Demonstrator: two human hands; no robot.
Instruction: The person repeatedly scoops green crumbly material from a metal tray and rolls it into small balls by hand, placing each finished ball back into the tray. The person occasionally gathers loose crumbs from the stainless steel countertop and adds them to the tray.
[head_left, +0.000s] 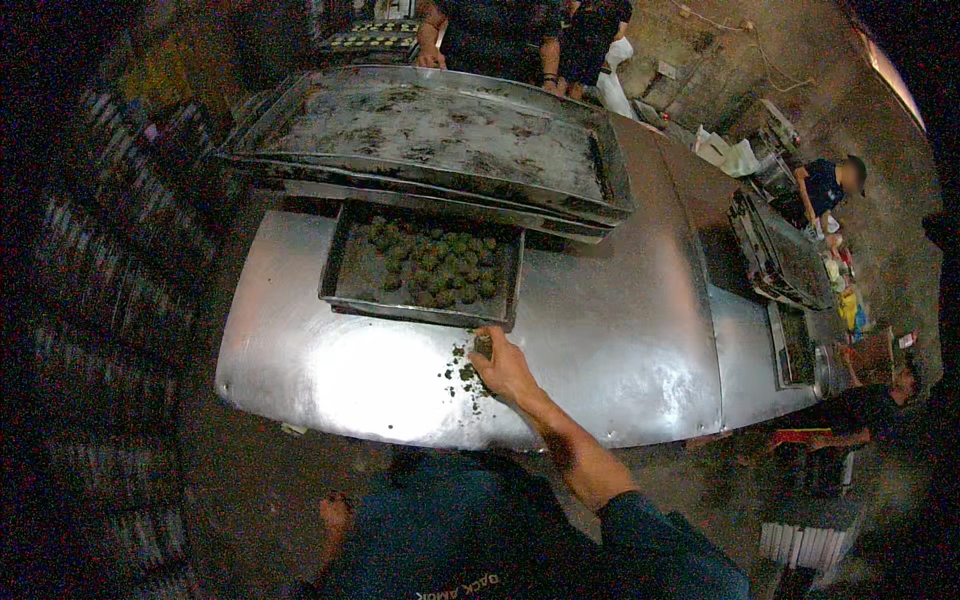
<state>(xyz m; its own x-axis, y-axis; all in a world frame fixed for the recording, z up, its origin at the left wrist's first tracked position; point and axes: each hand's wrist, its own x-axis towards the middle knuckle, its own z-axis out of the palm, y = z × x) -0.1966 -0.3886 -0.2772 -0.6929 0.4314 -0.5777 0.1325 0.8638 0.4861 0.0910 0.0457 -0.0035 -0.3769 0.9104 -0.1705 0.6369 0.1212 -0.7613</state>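
My right hand (501, 361) is low over the metal tabletop (600, 337), its fingers closed around a small dark lump (484, 345) whose exact kind I cannot make out. Dark green crumbs (466, 375) lie scattered beside the fingertips. Just beyond stands a rectangular metal tray (420, 313) with many dark green balls (442, 266) heaped loosely in it. Down by my left side, below the table edge, hangs my left hand (335, 511); its fingers are too dim to read.
Large stained metal trays (420, 127) are stacked behind the ball tray. Two people's hands (559, 84) rest at the far edge. On the right, more trays (784, 251) stand near a person (821, 187), with another person (862, 409) lower down. Dark racks (120, 300) line the left.
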